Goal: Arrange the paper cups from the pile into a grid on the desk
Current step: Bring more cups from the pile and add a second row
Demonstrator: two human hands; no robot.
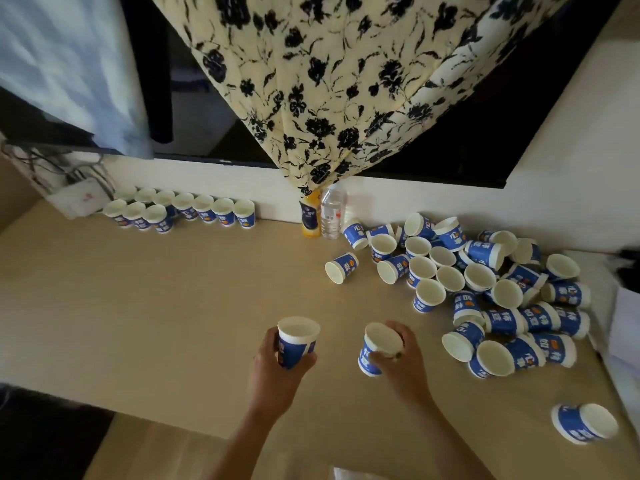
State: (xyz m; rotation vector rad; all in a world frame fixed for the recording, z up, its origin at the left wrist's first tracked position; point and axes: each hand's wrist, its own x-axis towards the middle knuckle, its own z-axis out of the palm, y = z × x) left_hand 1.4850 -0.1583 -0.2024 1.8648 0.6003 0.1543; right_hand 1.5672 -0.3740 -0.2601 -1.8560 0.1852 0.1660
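A pile of blue-and-white paper cups [485,282] lies jumbled on the right side of the beige desk [156,299], many on their sides. At the back left, several cups [183,211] stand upright in two rows against the wall. My left hand [277,365] grips one upright cup [297,341] above the desk's front middle. My right hand [401,362] grips a second cup [375,348], tilted with its mouth up and to the left. One cup [341,267] lies alone left of the pile. Another cup [583,424] lies on its side at the front right.
An orange drink bottle [310,216] and a clear water bottle [332,211] stand at the wall behind the pile. A floral cloth [329,81] hangs over a dark screen [467,140]. A socket with cables [81,195] sits at the back left. White objects [623,323] border the desk's right edge.
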